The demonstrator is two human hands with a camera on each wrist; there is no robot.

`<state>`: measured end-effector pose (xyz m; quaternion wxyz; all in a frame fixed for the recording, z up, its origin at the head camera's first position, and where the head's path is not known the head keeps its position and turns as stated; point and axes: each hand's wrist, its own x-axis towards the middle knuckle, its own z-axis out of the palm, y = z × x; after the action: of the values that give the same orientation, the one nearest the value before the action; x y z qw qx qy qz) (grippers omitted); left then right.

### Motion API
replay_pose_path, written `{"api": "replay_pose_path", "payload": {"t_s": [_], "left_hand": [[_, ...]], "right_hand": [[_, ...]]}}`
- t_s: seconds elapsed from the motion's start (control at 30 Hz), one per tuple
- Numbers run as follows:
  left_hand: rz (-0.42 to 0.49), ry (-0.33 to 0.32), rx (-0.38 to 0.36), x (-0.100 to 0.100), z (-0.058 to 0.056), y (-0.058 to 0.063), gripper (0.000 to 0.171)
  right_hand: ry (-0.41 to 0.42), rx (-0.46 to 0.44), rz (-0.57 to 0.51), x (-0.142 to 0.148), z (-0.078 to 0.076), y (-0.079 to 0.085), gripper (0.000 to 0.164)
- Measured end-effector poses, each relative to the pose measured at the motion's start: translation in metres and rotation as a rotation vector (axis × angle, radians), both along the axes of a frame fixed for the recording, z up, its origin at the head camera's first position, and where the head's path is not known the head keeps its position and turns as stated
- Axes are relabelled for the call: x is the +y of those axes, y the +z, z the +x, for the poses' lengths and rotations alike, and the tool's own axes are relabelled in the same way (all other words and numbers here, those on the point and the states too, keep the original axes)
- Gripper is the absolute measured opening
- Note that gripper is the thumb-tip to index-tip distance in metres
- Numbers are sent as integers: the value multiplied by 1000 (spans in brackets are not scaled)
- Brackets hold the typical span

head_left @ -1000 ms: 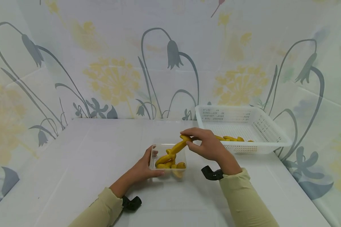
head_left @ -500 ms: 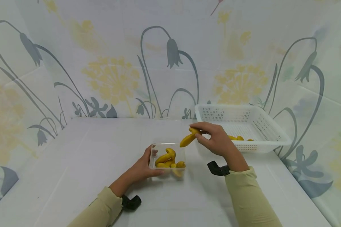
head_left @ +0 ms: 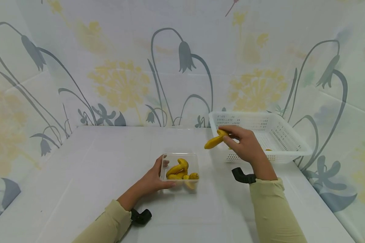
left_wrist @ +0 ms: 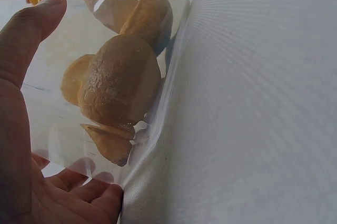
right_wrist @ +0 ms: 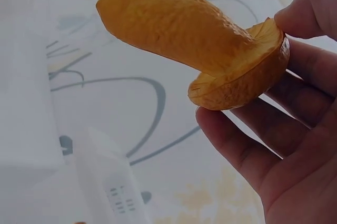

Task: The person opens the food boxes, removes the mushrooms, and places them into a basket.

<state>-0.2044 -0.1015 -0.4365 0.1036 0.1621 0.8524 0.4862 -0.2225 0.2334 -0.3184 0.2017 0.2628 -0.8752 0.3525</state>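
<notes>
My left hand grips a clear plastic box on the table, thumb at the near side and fingers round the left. Several yellow mushrooms lie inside it; in the left wrist view, mushrooms show through the clear wall. Up and right of the box, my right hand holds one yellow mushroom in the air near the white basket's left front corner. In the right wrist view thumb and fingertips pinch that mushroom's cap, its thick stem pointing away.
A white perforated plastic basket stands at the back right of the white-covered table. A yellow piece shows inside it; my right hand hides part of the basket. Flower-printed cloth hangs behind.
My right hand has lifted the mushroom from over the box and carried it up and right to the basket's front left corner. The left hand and box have stayed put.
</notes>
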Motion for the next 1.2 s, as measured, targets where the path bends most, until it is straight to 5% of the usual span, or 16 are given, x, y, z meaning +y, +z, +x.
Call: {"api": "replay_pose_path", "payload": {"t_s": [0.6,1.2], "left_hand": [[-1,-2,8,0,1,2,117],[0,2,-1,1,0,0,115]], "right_hand": [[-163,-115,-33,26,-4,1,36],[-214,-211,-46,37,-12,-7,45]]}}
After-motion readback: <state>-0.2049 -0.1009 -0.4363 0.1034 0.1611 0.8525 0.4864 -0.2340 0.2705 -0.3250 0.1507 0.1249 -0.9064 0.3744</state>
